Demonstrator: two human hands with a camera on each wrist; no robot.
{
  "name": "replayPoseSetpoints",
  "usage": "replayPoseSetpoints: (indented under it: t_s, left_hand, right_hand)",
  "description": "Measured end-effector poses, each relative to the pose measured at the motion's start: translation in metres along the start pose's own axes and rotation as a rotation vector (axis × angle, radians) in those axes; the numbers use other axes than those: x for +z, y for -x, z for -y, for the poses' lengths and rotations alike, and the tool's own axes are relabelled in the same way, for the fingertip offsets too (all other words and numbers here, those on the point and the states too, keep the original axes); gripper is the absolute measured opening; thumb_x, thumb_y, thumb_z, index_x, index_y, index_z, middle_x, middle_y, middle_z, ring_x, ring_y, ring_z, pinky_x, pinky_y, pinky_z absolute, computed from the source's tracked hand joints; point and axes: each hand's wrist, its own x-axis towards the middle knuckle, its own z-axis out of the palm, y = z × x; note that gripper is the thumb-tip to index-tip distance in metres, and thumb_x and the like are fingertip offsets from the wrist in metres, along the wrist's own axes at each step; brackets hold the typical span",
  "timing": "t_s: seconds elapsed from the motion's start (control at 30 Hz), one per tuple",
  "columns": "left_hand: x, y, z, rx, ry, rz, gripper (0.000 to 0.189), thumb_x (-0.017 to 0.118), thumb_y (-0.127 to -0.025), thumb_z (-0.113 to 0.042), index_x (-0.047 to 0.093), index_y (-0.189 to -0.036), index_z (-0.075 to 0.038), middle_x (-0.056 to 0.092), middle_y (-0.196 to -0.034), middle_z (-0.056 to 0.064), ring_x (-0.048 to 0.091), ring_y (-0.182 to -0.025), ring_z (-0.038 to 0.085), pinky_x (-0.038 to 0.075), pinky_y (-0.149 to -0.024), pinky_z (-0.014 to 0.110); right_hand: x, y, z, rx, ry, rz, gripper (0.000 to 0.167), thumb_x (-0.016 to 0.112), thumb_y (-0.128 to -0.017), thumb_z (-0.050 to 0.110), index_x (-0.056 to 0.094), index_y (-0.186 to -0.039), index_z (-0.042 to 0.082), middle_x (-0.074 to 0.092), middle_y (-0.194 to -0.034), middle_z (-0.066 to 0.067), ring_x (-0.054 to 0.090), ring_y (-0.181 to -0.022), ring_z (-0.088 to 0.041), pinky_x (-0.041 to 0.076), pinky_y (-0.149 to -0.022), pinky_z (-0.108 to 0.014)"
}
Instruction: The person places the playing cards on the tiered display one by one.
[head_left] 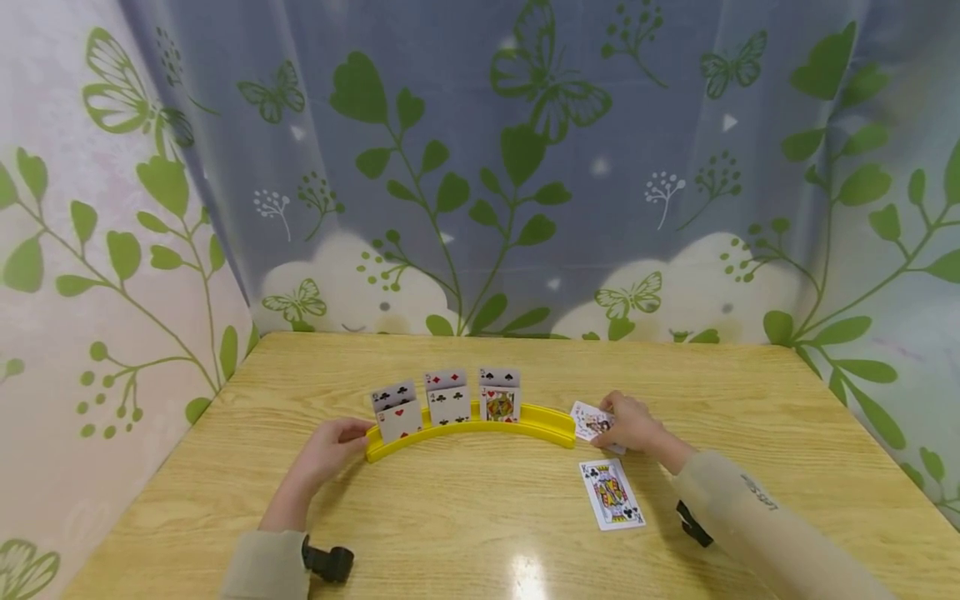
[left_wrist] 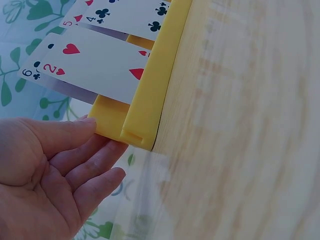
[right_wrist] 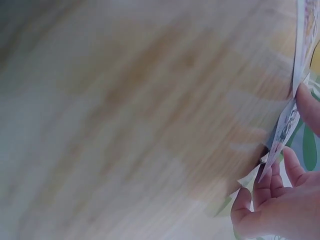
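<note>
A curved yellow card holder lies on the table with playing cards standing in its left and middle parts. My left hand grips its left end, thumb on one side and fingertips at the other, beside the two of hearts. Behind that card stands a six of clubs. Farther right are a four of clubs and a red-and-yellow face card, each with another card behind. At the holder's right end, my right hand pinches a face playing card, seen nearly edge-on in the right wrist view.
A king of clubs lies face up on the wooden table, just in front of the right hand. Behind the table's far edge hangs a curtain printed with leaves and butterflies. Similar cloth stands at the left.
</note>
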Motion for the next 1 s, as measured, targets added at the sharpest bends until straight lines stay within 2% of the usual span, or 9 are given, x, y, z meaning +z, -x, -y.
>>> replayPoseSetpoints:
  t_s: [0.2, 0.43, 0.63, 0.83, 1.0]
  left_hand:
    - [0.001, 0.0, 0.0, -0.005, -0.002, 0.003, 0.023, 0.052, -0.087, -0.001, 0.06, -0.108, 0.002, 0.06, -0.102, 0.014, 0.055, -0.094, 0.027, 0.042, -0.081, 0.044]
    - [0.001, 0.001, -0.001, -0.008, -0.003, 0.001, 0.023, 0.052, -0.086, -0.001, 0.06, -0.108, 0.003, 0.06, -0.103, 0.015, 0.055, -0.095, 0.028, 0.043, -0.081, 0.044]
    - [0.0, 0.001, -0.001, 0.007, -0.01, 0.001, 0.023, 0.052, -0.086, -0.001, 0.06, -0.108, 0.003, 0.06, -0.103, 0.015, 0.055, -0.095, 0.028, 0.043, -0.081, 0.043]
    - [0.0, 0.0, 0.0, 0.008, -0.003, 0.001, 0.023, 0.052, -0.086, 0.0, 0.06, -0.107, 0.003, 0.06, -0.104, 0.015, 0.055, -0.095, 0.027, 0.043, -0.081, 0.043]
    - [0.0, 0.0, 0.001, 0.01, -0.001, -0.003, 0.023, 0.052, -0.086, 0.0, 0.059, -0.108, 0.003, 0.06, -0.104, 0.016, 0.055, -0.095, 0.028, 0.043, -0.081, 0.043]
  right_hand:
    - [-0.003, 0.0, -0.005, -0.023, -0.025, -0.01, 0.054, 0.074, -0.07, 0.013, 0.046, -0.11, -0.01, 0.051, -0.107, -0.028, 0.053, -0.085, -0.027, 0.044, -0.072, -0.039]
    - [-0.012, 0.001, -0.013, -0.039, -0.052, -0.092, 0.031, 0.071, -0.071, 0.007, 0.055, -0.094, -0.008, 0.056, -0.086, -0.016, 0.052, -0.076, -0.024, 0.045, -0.065, -0.037]
    - [-0.017, 0.003, -0.018, -0.053, -0.092, -0.145, 0.019, 0.064, -0.077, 0.003, 0.058, -0.092, -0.008, 0.056, -0.083, -0.014, 0.053, -0.076, -0.026, 0.045, -0.062, -0.035]
    - [-0.022, 0.006, -0.018, -0.036, -0.18, -0.171, 0.015, 0.058, -0.083, 0.005, 0.058, -0.093, -0.006, 0.057, -0.084, -0.015, 0.052, -0.074, -0.024, 0.045, -0.059, -0.033]
    - [-0.026, 0.01, -0.013, -0.032, -0.309, -0.176, 0.015, 0.054, -0.086, 0.006, 0.057, -0.094, -0.006, 0.057, -0.087, -0.014, 0.05, -0.077, -0.023, 0.043, -0.062, -0.032]
